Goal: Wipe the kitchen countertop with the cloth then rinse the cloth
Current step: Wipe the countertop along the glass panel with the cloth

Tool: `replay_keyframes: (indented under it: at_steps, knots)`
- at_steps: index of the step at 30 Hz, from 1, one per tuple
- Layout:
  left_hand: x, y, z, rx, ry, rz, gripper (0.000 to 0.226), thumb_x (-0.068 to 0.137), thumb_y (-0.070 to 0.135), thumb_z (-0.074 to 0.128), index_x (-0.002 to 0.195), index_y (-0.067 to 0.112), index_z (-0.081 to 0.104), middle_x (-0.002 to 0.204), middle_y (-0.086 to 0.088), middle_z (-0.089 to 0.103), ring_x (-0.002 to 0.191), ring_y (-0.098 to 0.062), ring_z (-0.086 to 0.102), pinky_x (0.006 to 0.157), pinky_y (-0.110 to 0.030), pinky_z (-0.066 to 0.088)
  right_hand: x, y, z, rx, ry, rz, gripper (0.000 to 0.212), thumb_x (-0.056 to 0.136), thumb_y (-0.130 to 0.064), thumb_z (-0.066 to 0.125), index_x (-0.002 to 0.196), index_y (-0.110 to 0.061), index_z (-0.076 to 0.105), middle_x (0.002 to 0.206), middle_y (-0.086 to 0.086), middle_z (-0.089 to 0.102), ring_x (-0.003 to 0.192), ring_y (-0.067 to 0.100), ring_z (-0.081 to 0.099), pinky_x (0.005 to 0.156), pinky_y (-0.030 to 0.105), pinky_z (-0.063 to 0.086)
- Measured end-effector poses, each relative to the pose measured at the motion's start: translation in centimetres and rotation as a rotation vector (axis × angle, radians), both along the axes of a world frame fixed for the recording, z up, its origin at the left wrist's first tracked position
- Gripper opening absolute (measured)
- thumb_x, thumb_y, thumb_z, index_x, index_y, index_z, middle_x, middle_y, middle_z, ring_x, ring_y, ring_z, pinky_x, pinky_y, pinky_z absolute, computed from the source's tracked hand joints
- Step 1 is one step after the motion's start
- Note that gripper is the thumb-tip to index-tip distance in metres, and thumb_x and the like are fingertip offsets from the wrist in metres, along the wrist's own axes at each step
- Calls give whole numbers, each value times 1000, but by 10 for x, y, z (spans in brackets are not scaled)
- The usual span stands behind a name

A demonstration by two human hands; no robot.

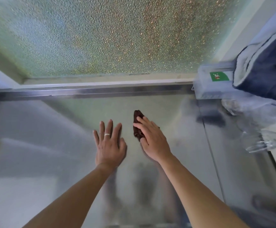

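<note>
While right hand (152, 137) presses it, cloth (138, 119) bunched, dark brown.

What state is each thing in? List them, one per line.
left hand: flat on the countertop, fingers spread, empty.
right hand: pressing the cloth down, palm over it.
cloth: dark, bunched, on the countertop under the right hand.
countertop: steel, bare around the hands.
blue towel: folded, at the right.
</note>
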State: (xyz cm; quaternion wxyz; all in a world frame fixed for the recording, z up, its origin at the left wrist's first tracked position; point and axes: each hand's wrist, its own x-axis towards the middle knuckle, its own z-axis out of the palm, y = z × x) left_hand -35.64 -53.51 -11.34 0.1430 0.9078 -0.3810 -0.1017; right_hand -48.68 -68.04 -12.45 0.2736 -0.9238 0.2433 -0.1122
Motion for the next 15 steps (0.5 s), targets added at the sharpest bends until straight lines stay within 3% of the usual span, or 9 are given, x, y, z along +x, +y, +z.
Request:
replay_keyframes:
  at_steps: [7, 11, 15]
  knots:
    - [2, 28, -3, -27, 14, -170, 62, 92, 37, 38, 153, 30, 36, 167, -2, 22, 158, -25, 1, 126, -56, 2, -21, 66, 7, 48, -57, -7, 54, 87, -14, 42, 138, -26, 55, 160, -10, 40, 153, 8, 26, 126, 37, 22]
    - [-8, 67, -2, -46, 31, -295, 65, 91, 37, 41, 156, 26, 34, 167, -3, 25, 157, -21, 6, 127, -52, 5, -33, 103, 13, 91, -79, -34, 50, 84, -13, 55, 133, -23, 60, 157, -7, 46, 150, 11, 34, 119, 40, 34]
    - [-25, 106, 8, -7, 73, -349, 64, 91, 33, 45, 153, 22, 38, 164, -3, 29, 156, -21, 13, 127, -50, 9, -55, 151, 32, 104, 28, -92, 50, 79, -15, 71, 128, -25, 63, 151, -7, 52, 139, 17, 46, 110, 37, 45]
